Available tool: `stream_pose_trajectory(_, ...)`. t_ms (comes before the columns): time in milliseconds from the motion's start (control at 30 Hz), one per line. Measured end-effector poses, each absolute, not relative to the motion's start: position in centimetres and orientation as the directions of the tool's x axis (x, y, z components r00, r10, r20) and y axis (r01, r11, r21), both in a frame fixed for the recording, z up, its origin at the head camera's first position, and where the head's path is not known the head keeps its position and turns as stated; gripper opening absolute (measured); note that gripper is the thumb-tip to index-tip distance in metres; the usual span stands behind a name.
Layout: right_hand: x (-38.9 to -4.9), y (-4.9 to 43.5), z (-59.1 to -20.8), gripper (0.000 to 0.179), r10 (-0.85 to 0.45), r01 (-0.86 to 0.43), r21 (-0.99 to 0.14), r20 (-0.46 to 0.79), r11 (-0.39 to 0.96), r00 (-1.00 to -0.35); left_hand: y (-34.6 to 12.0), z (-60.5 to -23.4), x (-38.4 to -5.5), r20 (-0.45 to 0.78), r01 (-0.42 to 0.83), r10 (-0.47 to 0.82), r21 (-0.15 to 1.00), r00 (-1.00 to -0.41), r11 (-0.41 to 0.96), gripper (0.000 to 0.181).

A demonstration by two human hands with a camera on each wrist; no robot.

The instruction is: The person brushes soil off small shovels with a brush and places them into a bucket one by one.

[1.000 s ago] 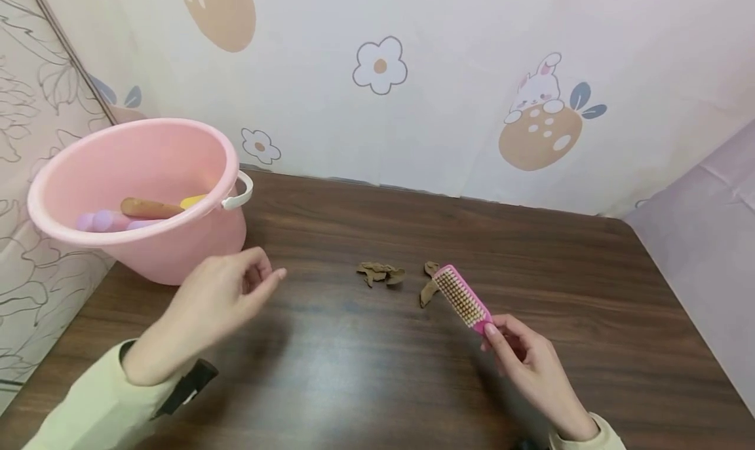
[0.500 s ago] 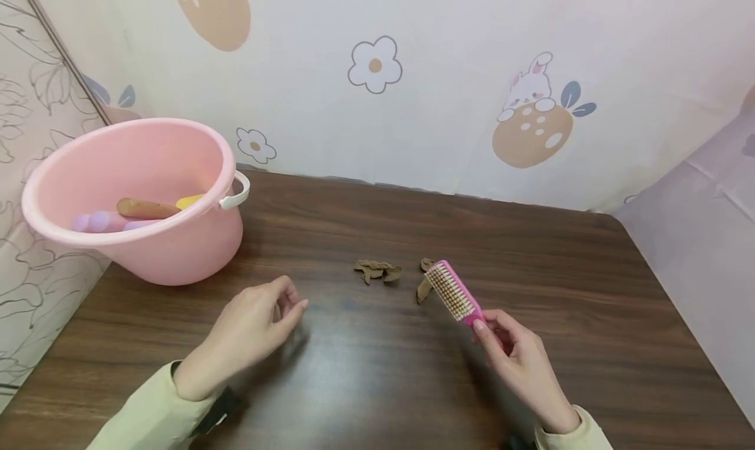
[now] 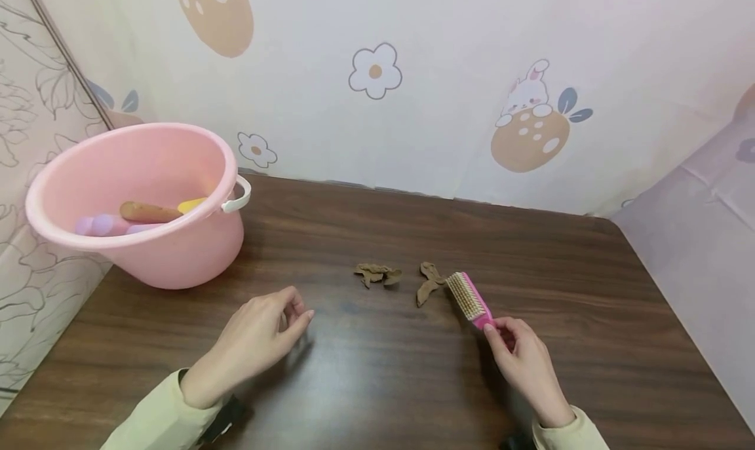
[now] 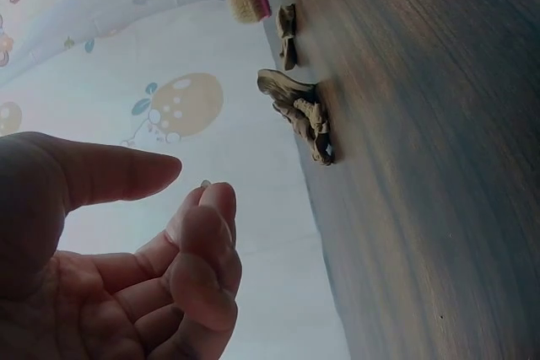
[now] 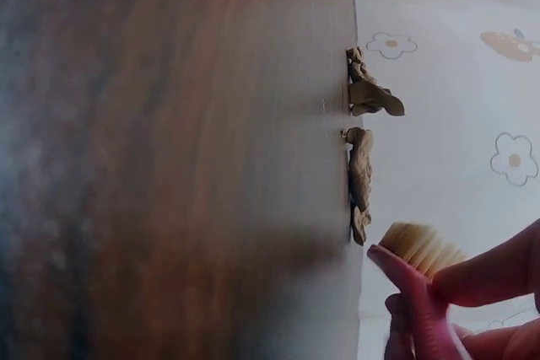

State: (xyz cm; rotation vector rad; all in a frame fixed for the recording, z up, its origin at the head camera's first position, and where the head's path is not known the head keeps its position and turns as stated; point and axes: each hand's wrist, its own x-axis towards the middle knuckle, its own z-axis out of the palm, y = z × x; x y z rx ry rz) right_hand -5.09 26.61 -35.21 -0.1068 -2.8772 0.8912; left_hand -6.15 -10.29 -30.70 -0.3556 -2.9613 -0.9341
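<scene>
My right hand [image 3: 527, 365] grips the handle end of a pink brush [image 3: 470, 299] with pale bristles. The bristles face left, and the brush's far end is right beside a brown, dry, curled leaf-like piece [image 3: 430, 284] on the table. A second crumpled brown piece [image 3: 379, 274] lies to its left. In the right wrist view, the thumb presses on the brush [image 5: 413, 284] near its bristles. My left hand [image 3: 259, 332] hovers low over the table, fingers loosely curled and holding nothing. The left wrist view shows a gap between its thumb and fingertips.
A pink bucket [image 3: 177, 260] with a white handle stands at the back left of the dark wooden table [image 3: 354, 384]. Inside it lie a wooden handle [image 3: 147, 212], purple-ended items [image 3: 103, 225] and something yellow [image 3: 191, 205]. Patterned cloth [image 3: 448, 76] hangs behind.
My left hand has come away from the bucket, moving right and nearer to me. The brush has shifted off the right-hand brown piece that it overlapped before.
</scene>
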Motion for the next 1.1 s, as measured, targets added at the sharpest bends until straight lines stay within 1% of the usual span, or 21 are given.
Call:
stream_pose_trajectory(267,-5.2,27.2,-35.5,0.024,0.104,0.066,-0.576,0.034,0.815,-0.994,-10.5,-30.8,-6.1,0.126,0.247,0.214,0.561,-0.969,0.79,0.014)
stream_pose_trajectory(500,-5.6,27.4,-35.3,0.031,0.089,0.107,-0.586,-0.061,0.803,-0.994,-10.7,-30.7,-6.0,0.132,0.244,0.206,0.563,-0.97,0.79,0.014)
stream_pose_trajectory(600,-5.6,27.5,-35.5,0.033,0.072,0.097,-0.596,-0.066,0.797,-0.995,-10.8,-30.7,-6.0,0.13,0.24,0.202,0.564,-0.971,0.79,0.014)
stream_pose_trajectory(733,-5.6,27.5,-35.8,0.031,0.059,0.072,-0.601,-0.041,0.796,-0.997,-10.8,-30.7,-6.0,0.124,0.236,0.201,0.566,-0.972,0.79,0.014)
stream_pose_trajectory(1100,-5.9,27.7,-35.7,0.031,0.072,0.091,-0.573,-0.056,0.814,-0.996,-10.6,-30.9,-5.9,0.1,0.224,0.203,0.568,-0.974,0.792,0.015)
